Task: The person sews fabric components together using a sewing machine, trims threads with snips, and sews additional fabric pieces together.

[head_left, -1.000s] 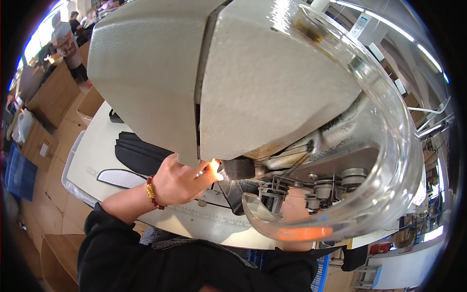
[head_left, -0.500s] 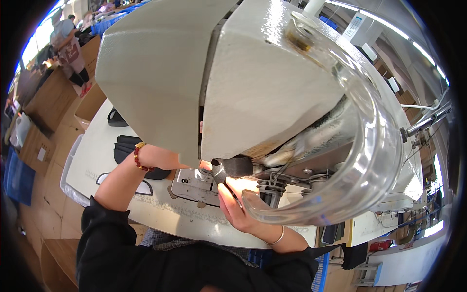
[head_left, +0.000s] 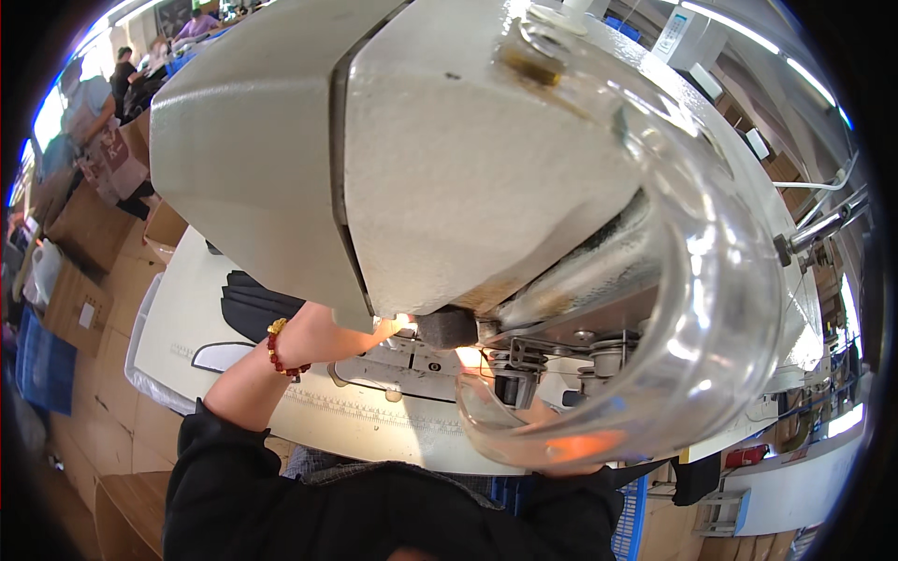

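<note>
My left hand [head_left: 323, 337] reaches in under the head of a pale grey sewing machine [head_left: 486, 159]. One digit points right, its tip close to a dark block-like piece [head_left: 447, 329] below the head; whether it touches cannot be made out. The machine head hides the other fingers. Below lies the metal bed plate [head_left: 402, 374]. My right hand [head_left: 538, 411] sits low behind the clear curved shield [head_left: 730, 309] and the metal thread parts [head_left: 514, 369]; its fingers are hidden. Black fabric pieces [head_left: 253, 304] lie stacked left of my left wrist.
A white-faced, dark-edged piece [head_left: 224, 356] rests on the pale tabletop [head_left: 178, 327]. A ruler strip [head_left: 346, 407] runs along the front of it. Cardboard boxes [head_left: 79, 313] and a blue bin [head_left: 45, 360] stand at left. Another person [head_left: 98, 140] stands farther back.
My right hand has left the bed plate, moving right and down behind the shield. The dark strip at its fingers no longer shows. My left hand stays under the head; the whole view has shifted.
</note>
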`<state>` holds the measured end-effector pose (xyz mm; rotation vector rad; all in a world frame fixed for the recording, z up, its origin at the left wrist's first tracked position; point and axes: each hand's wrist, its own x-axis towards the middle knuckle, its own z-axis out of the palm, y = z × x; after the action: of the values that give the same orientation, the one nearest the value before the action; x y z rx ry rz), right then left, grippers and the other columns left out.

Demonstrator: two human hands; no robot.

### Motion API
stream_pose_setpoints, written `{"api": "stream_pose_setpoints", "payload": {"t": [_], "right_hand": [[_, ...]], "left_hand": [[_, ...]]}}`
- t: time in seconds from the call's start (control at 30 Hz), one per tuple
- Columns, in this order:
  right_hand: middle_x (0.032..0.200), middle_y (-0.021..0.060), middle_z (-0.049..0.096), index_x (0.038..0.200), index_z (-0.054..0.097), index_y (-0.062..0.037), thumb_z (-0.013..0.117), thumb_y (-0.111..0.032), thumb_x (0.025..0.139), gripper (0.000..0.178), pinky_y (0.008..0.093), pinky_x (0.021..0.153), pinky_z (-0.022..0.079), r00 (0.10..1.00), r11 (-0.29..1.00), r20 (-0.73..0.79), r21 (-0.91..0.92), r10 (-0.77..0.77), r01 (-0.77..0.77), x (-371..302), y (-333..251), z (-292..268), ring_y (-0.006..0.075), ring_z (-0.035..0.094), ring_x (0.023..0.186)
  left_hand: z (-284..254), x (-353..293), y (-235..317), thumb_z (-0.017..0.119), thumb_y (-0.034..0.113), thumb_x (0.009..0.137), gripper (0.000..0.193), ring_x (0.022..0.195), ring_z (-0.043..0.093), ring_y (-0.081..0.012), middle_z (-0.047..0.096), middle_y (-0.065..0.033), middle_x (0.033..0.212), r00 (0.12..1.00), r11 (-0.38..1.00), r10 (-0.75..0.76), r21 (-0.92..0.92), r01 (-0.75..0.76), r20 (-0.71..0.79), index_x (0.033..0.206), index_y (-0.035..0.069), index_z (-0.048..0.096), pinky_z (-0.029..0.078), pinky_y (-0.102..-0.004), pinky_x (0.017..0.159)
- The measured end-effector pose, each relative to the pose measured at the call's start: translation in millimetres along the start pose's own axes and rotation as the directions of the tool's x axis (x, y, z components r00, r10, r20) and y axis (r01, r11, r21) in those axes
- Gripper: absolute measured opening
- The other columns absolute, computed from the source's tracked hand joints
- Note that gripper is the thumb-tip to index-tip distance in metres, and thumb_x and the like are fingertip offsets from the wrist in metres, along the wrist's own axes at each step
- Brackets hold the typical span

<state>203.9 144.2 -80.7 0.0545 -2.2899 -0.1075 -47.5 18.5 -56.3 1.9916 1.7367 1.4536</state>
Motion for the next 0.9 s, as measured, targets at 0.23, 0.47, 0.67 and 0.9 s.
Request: {"api": "stream_pose_setpoints", "payload": {"t": [0.23, 0.47, 0.67, 0.9], "right_hand": [[0.091, 0.0157, 0.066, 0.108, 0.068, 0.0019, 0.069, 0.004, 0.074, 0.034, 0.036, 0.076, 0.054, 0.999, 0.998, 0.024, -0.058, 0.036, -0.034, -10, 11, -8, 0.0271, 0.065, 0.084], [0.089, 0.0139, 0.066, 0.108, 0.069, 0.0009, 0.069, 0.004, 0.074, 0.034, 0.0355, 0.075, 0.053, 0.998, 0.996, 0.036, -0.068, 0.061, -0.058, -15, 10, -5, 0.0258, 0.065, 0.083], [0.087, 0.0125, 0.067, 0.109, 0.069, 0.0003, 0.069, 0.004, 0.074, 0.034, 0.0352, 0.075, 0.053, 0.998, 0.996, 0.031, -0.076, 0.05, -0.048, 2, -4, -6, 0.0249, 0.065, 0.083], [0.085, 0.0072, 0.068, 0.108, 0.072, -0.0081, 0.064, 0.004, 0.072, 0.039, 0.0405, 0.072, 0.052, 0.998, 0.97, 0.041, -0.239, 0.053, -0.042, 54, -20, -42, 0.0228, 0.065, 0.073]], "left_hand": [[-7, -2, 1, 0.077, 0.009, 0.075, 0.024, 0.071, 0.064, -0.0231, 0.067, -0.0077, 0.082, 0.995, 0.984, 0.104, 0.149, -0.102, -0.001, 0.096, 0.002, 0.069, 0.051, -0.0327, 0.063], [6, 9, 1, 0.08, 0.006, 0.072, 0.049, 0.089, 0.062, -0.0236, 0.065, -0.0105, 0.097, 0.934, 0.961, 0.224, 0.221, -0.164, -0.279, 0.117, 0.002, 0.061, 0.05, -0.0331, 0.082], [-36, 41, -18, 0.08, 0.006, 0.071, 0.051, 0.091, 0.061, -0.0218, 0.066, -0.0103, 0.098, 0.971, 0.984, 0.145, 0.131, -0.121, -0.19, 0.118, 0.001, 0.061, 0.049, -0.0328, 0.084], [-88, 24, -40, 0.081, 0.005, 0.07, 0.053, 0.095, 0.061, -0.0193, 0.066, -0.01, 0.101, 0.999, 0.999, 0.043, -0.026, -0.044, -0.029, 0.118, 0.0, 0.061, 0.049, -0.0323, 0.086]]}}
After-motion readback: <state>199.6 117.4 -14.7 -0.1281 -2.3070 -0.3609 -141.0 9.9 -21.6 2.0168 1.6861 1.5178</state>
